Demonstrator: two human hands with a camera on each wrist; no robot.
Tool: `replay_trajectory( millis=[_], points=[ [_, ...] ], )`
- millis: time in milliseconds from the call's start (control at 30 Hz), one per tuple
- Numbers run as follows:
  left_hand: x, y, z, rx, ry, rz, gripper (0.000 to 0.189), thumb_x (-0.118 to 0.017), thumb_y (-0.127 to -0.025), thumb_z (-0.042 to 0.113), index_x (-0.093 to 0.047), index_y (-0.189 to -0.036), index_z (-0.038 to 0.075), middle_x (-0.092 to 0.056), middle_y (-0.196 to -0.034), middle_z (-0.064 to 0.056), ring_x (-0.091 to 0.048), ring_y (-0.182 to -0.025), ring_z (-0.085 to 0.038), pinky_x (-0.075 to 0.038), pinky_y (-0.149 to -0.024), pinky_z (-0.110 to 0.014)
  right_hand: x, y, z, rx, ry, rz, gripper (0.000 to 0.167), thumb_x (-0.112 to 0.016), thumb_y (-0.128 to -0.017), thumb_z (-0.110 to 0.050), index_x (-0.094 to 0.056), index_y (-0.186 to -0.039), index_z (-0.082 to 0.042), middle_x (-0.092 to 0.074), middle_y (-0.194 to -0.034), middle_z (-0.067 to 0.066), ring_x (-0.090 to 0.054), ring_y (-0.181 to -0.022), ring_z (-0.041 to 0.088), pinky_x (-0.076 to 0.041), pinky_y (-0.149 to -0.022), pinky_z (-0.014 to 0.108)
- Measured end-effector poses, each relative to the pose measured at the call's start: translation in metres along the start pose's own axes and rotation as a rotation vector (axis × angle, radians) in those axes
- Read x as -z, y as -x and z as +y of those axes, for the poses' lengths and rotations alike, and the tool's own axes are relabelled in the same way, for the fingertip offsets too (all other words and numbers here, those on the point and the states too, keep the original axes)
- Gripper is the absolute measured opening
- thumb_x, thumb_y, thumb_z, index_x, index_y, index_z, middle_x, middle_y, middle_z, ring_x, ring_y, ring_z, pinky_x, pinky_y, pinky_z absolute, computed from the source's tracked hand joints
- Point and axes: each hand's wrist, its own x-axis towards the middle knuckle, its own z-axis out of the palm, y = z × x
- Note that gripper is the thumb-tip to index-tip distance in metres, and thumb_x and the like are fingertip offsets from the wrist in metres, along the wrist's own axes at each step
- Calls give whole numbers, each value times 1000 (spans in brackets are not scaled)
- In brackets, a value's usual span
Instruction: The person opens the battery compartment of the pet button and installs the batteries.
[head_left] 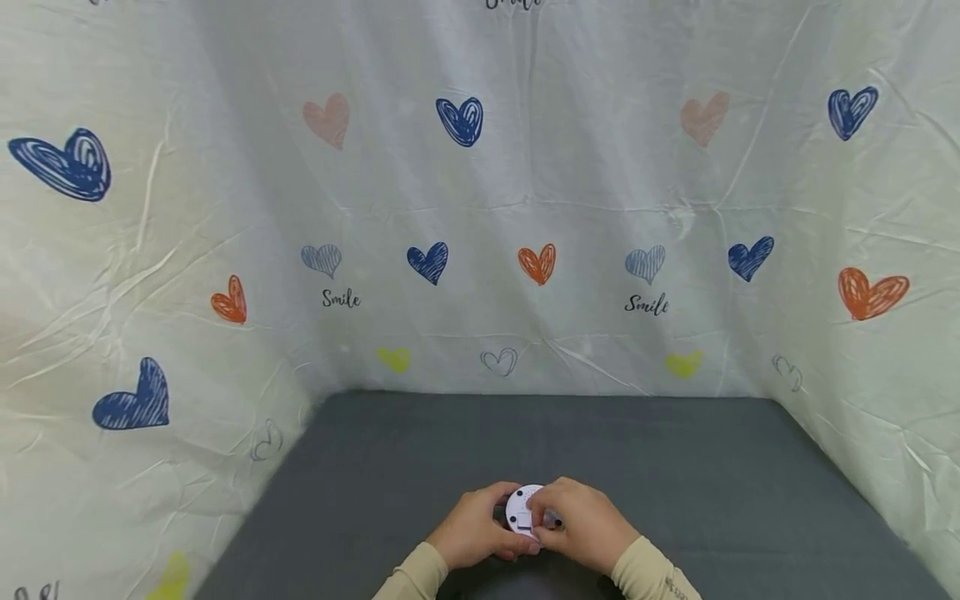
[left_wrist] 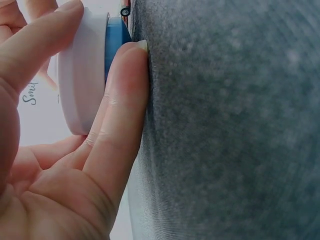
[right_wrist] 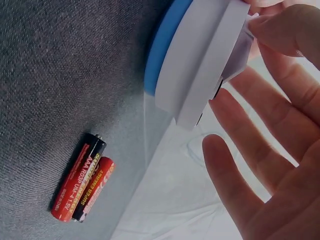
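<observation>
1 white device (head_left: 517, 507), partly hidden

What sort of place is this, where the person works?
Probably a small screened-off work area: a pale sheet printed with hearts and "Smile" hangs behind and on both sides of a dark grey surface, where two batteries lie near a white-and-blue device.
</observation>
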Motion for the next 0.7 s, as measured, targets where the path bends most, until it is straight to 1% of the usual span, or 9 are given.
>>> replay_trajectory(
  millis=[100, 200, 300, 367, 400, 467, 533, 600, 700],
  points=[
    [0, 1, 1, 8, 9, 0, 79, -101, -77, 22, -63, -145, 7, -70, -138, -23, -79, -72, -22, -67, -64, -33, 3, 1, -1, -19, -13, -12, 25, -86, -87, -19, -66, -81, -32, -66, -88, -17, -54, -84, -1, -48, -70, 21],
    [1, 2, 3, 15, 8, 7, 81, -101, -77, 20, -62, -146, 6, -70, -138, -23, -79, -71, -21, -67, -64, -34, 10, 6, 2, -70, -57, -4, 19, -84, -90, -20, -69, -84, -31, -69, -90, -17, -60, -84, 1, -51, -71, 23],
    [-1, 2, 3, 17, 1, 12, 81, -102, -75, 19, -62, -145, 6, -70, -136, -23, -79, -69, -21, -67, -63, -34, 18, 14, 10, -149, -88, 54, 20, -84, -89, -18, -70, -83, -30, -72, -87, -17, -65, -80, 3, -53, -70, 24],
    [-1, 1, 3, 12, -1, 18, 81, -102, -75, 17, -63, -144, 6, -71, -135, -22, -78, -68, -21, -66, -62, -34, 21, 19, 16, -189, -93, 89, 24, -85, -88, -14, -69, -81, -31, -72, -84, -18, -68, -81, 2, -55, -70, 24],
    [-1, 1, 3, 12, -3, 20, 80, -102, -74, 16, -63, -144, 6, -71, -135, -22, -78, -67, -21, -66, -61, -34, 21, 20, 19, -206, -99, 91, 25, -85, -88, -14, -68, -80, -31, -71, -83, -18, -67, -80, 0, -55, -70, 23],
    [-2, 0, 2, 8, -6, 24, 80, -102, -74, 16, -64, -143, 6, -72, -134, -22, -78, -67, -21, -66, -61, -33, 21, 22, 24, -214, -104, 74, 26, -85, -89, -14, -68, -79, -31, -71, -82, -20, -66, -82, -3, -57, -71, 23],
    [-2, 0, 1, 8, -10, 28, 79, -102, -74, 16, -64, -143, 7, -72, -134, -22, -78, -66, -21, -66, -60, -33, 21, 23, 26, -204, -120, 45, 24, -85, -91, -16, -69, -80, -30, -70, -82, -20, -65, -83, -5, -58, -74, 23],
    [-3, -1, 0, 9, -12, 27, 80, -102, -74, 17, -64, -143, 7, -71, -135, -22, -78, -66, -21, -66, -60, -33, 22, 24, 27, -193, -126, 22, 23, -85, -92, -19, -70, -80, -30, -68, -82, -21, -62, -81, -5, -57, -73, 23],
    [-3, -1, 0, 13, -8, 24, 82, -102, -74, 18, -63, -145, 6, -71, -135, -24, -78, -66, -21, -66, -61, -34, 26, 28, 25, -170, -122, 13, 24, -87, -90, -18, -69, -79, -31, -66, -79, -21, -59, -77, -5, -53, -70, 23]
  ],
)
